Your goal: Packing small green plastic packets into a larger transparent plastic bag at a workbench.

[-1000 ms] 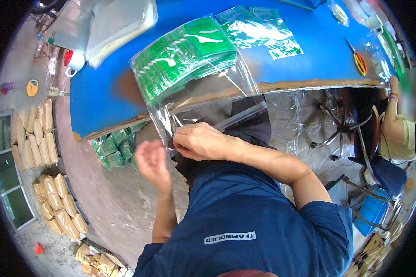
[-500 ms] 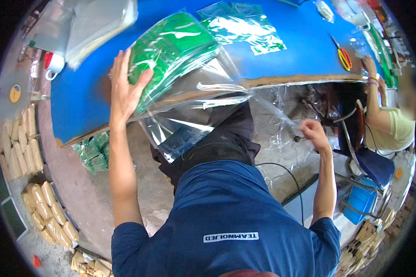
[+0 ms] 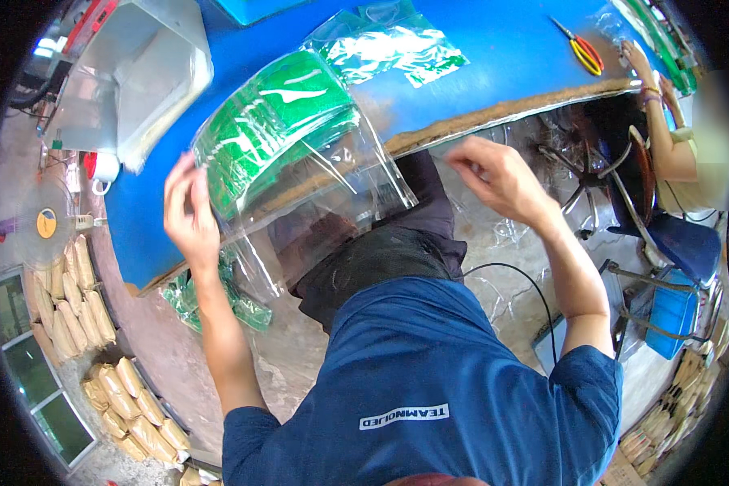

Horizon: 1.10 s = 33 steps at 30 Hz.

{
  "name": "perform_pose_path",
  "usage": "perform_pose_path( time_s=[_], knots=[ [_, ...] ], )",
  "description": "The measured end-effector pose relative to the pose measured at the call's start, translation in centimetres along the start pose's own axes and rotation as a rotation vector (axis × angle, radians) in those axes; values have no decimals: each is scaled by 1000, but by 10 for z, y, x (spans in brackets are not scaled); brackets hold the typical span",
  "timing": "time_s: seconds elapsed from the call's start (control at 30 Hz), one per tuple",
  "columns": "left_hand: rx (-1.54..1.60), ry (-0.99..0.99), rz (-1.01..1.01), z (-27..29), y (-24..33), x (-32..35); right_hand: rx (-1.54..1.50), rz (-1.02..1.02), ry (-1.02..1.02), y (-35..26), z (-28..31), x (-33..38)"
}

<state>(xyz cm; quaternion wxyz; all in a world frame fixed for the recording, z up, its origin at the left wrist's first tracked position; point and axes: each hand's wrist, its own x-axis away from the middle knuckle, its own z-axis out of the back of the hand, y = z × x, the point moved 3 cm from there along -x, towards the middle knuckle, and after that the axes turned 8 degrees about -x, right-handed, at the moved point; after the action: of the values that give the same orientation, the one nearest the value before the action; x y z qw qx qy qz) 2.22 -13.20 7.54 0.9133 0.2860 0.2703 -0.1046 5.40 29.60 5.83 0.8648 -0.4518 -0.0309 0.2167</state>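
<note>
The left hand [image 3: 190,212] is raised at the near edge of the blue counter [image 3: 494,73], fingers extended and loosely spread, palm against the left side of a clear plastic bag [image 3: 316,190]. The hand presses or steadies the bag; whether the fingers actually pinch the film cannot be told. The bag lies partly on the counter and partly overhangs its near edge, its open lower portion hanging down over the person's lap. Inside the upper part of the bag sits a stack of green sheets [image 3: 279,121], resting on the counter just right of and above the left hand, touching or very nearly touching the fingertips.

The right hand [image 3: 494,174] is held in the air below the counter edge, well apart from the bag and to its right. Its fingers are half curled and it holds nothing visible.

Further items on the counter: a second set of green sheets in clear wrapping [image 3: 389,49] beyond the stack, a pile of clear bags [image 3: 138,73] at the far left, and yellow-handled scissors [image 3: 579,50] at the far right. More green packs [image 3: 211,296] lie below the counter edge, under the left forearm. Another person's arm [image 3: 664,138] rests at the right end of the counter.
</note>
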Motion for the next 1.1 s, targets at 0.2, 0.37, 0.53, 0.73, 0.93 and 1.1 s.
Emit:
perform_pose_path(
  time_s=[0.2, 0.37, 0.53, 0.73, 0.93, 1.1],
  knots=[
    [-346, 195, 61, 9, -2, 119, 138, 436, 94, -12, -44, -41],
    [-217, 85, -98, 4, 21, 145, 245, 508, 31, -11, -58, -48],
    [-227, 114, -174, 8, 24, 129, 268, 544, 31, -13, -59, -56],
    [106, 189, 87, 49, 5, 45, -7, 339, 145, -43, -28, -134],
    [536, 223, 262, 134, -31, -108, -319, 431, 268, -141, 39, -244],
    [401, 265, 264, 152, -27, -81, -395, 589, 268, -134, 32, -235]
  ],
)
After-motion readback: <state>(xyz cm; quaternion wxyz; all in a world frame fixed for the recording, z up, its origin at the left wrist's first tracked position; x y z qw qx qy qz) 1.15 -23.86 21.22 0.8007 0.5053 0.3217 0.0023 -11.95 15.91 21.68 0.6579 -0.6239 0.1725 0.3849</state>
